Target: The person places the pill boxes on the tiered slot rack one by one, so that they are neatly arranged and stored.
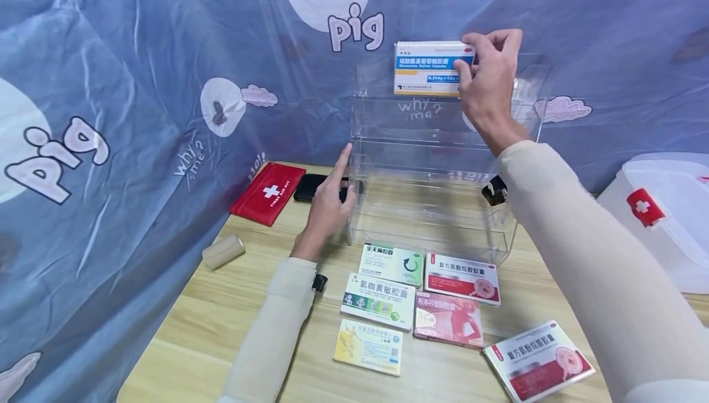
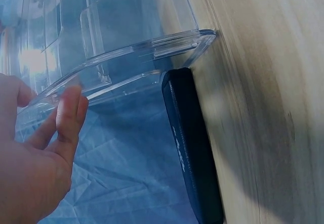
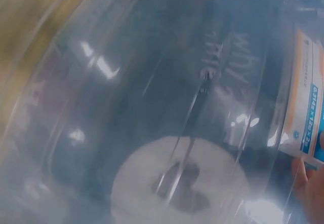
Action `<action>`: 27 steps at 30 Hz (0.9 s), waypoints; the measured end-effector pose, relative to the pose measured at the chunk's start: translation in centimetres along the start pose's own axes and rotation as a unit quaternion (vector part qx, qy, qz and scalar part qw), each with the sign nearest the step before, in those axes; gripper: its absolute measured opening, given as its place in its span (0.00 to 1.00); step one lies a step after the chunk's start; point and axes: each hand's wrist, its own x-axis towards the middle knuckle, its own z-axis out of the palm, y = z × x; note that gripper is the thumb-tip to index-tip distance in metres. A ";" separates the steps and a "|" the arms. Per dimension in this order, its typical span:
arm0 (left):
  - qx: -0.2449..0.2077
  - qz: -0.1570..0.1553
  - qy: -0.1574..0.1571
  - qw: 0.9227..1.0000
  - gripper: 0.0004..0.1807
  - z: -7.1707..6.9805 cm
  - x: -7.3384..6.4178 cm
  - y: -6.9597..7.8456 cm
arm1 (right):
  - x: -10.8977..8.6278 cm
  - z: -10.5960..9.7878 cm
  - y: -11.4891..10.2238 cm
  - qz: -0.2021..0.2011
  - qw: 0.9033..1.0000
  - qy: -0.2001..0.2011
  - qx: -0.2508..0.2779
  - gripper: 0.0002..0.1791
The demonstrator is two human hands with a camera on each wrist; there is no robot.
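Note:
My right hand pinches a white medicine box with blue and orange bands by its right end, thumb on the front face. The box stands upright, front outward, at the top tier of a clear tiered display rack. The right wrist view shows part of the box and fingertips at its right border. My left hand is at the rack's left side, index finger pointing up. In the left wrist view, its fingers hold the clear side panel at its edge.
Several medicine boxes lie before the rack, among them a green-white one, a pink one and a yellow one. Another red-white box lies nearer. A red first aid pouch, black case, beige roll and white bin flank it.

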 end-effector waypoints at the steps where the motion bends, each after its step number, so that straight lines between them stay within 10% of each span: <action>1: -0.001 0.001 0.001 1.000 0.49 -0.1 0.0 0.0 | 0.0 0.3 -0.2 -0.007 1.000 -0.001 0.005 0.21; 27: -0.013 -0.007 -0.002 1.000 0.48 0.0 -0.1 0.1 | -0.7 1.4 -2.1 -0.019 0.985 -0.172 0.012 0.48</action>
